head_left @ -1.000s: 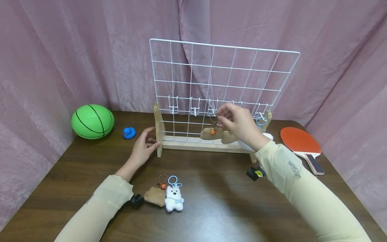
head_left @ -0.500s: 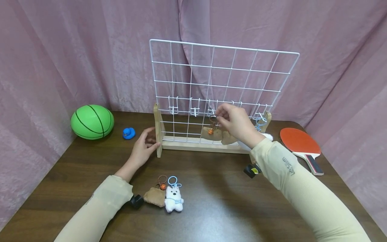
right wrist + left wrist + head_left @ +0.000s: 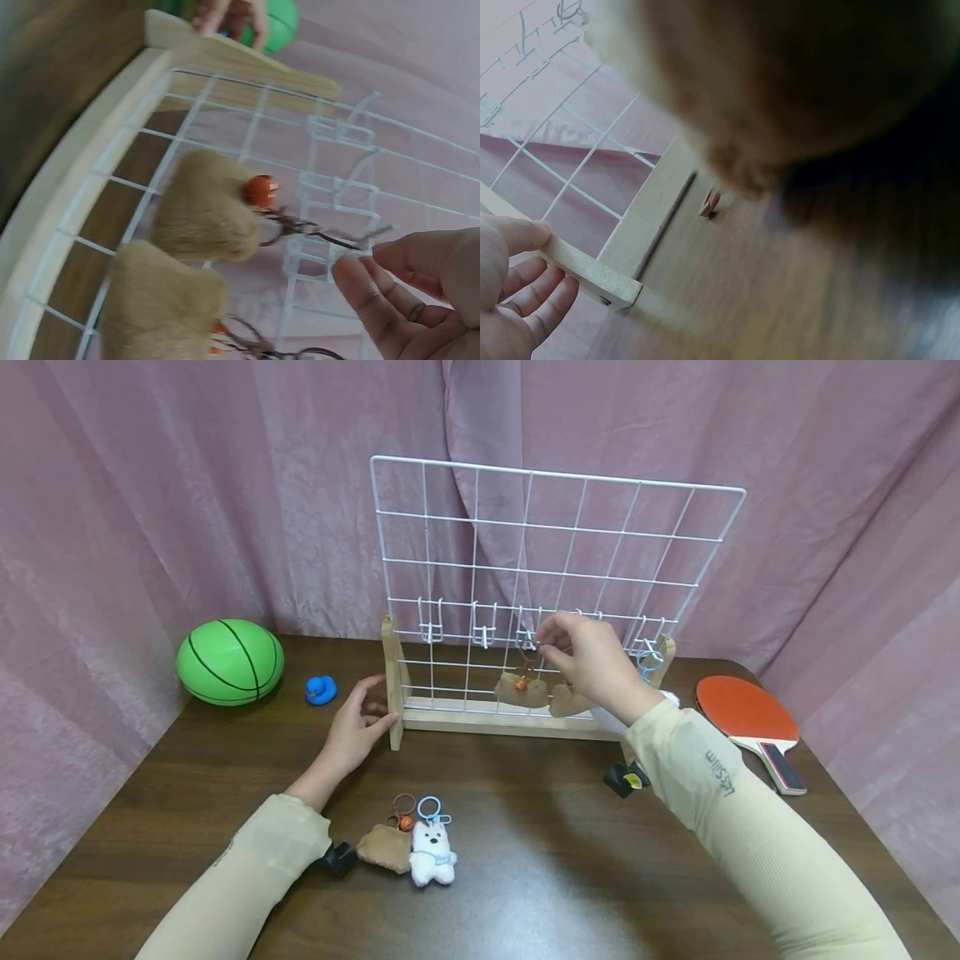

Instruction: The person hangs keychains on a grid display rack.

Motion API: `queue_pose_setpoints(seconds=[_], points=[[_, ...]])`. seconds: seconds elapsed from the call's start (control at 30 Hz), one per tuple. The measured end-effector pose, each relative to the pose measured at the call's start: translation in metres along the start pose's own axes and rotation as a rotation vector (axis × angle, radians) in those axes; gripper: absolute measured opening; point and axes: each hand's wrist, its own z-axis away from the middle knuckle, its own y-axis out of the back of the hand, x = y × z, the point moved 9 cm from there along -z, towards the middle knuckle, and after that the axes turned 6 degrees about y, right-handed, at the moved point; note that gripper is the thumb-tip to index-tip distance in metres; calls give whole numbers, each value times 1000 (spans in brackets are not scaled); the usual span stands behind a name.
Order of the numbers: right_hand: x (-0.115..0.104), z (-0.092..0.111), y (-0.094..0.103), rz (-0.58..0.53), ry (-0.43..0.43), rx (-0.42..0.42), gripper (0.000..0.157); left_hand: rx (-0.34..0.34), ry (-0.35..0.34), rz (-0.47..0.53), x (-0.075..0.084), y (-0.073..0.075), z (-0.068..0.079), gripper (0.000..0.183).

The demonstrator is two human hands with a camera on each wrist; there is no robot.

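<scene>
At the left end of the white wire grid rack [image 3: 558,477], my left hand [image 3: 351,731] holds the wooden upright [image 3: 392,681], thumb on its edge and fingers beside it. My right hand [image 3: 592,660] pinches the ring of a brown plush keychain [image 3: 202,206] by the third hook from the left. The ring lies at the hook's tip. Its orange bell [image 3: 262,190] shows beside the plush. A second brown plush keychain [image 3: 154,300] hangs to its right, its ring partly hidden by the hand in the head view. A white plush [image 3: 611,720] is mostly behind the right forearm.
On the table lie a brown plush keychain [image 3: 385,847] and a white bear keychain [image 3: 432,853]. A green ball [image 3: 230,662] and a blue rubber duck [image 3: 320,690] are at the left. A red table tennis bat [image 3: 747,708] is at the right. Two hooks left of the right hand hold nothing.
The right hand has shifted very slightly at the third hook, and the brown plush has swung a little to the left. The left hand stays on the upright.
</scene>
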Motion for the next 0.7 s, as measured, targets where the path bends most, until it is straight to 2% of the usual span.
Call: queue_pose_setpoints(seconds=[0.3, 0.7], points=[[-5, 2, 10, -37, 7, 36, 12, 1, 2, 1, 0, 2, 1, 61], [-19, 26, 20, -152, 40, 177, 16, 7, -18, 11, -1, 0, 1, 60]])
